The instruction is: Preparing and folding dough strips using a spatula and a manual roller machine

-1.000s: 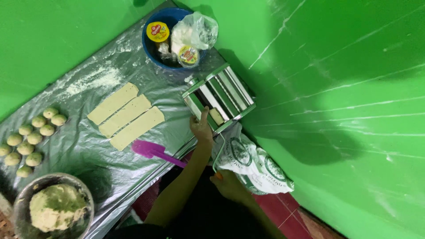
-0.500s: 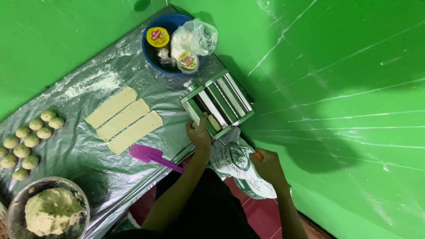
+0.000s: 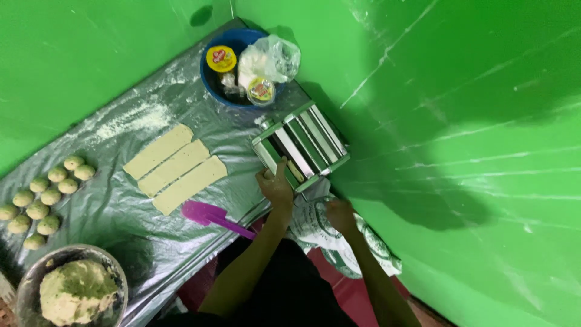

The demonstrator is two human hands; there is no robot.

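Note:
A shiny metal dough roller machine (image 3: 305, 142) stands at the near right corner of the foil-covered table (image 3: 115, 212). My left hand (image 3: 275, 184) rests against its front, fingers pinching a pale dough strip (image 3: 295, 171) that sits in the rollers. My right hand (image 3: 339, 215) is curled into a fist just off the machine's side, over a printed white sack (image 3: 369, 248). It seems closed on the crank handle, which the fist mostly hides.
Three flat dough strips (image 3: 181, 166) lie side by side mid-table, with a purple spatula (image 3: 209, 215) near the front edge. Several small dough balls (image 3: 48, 194) sit at the left. A metal bowl (image 3: 27, 281) holds a dough lump. A blue bowl (image 3: 212, 85) holds jars and a bag.
My right hand has swung from below the machine out to the right and back up beside it, in a circling path. My left hand has stayed at the rollers.

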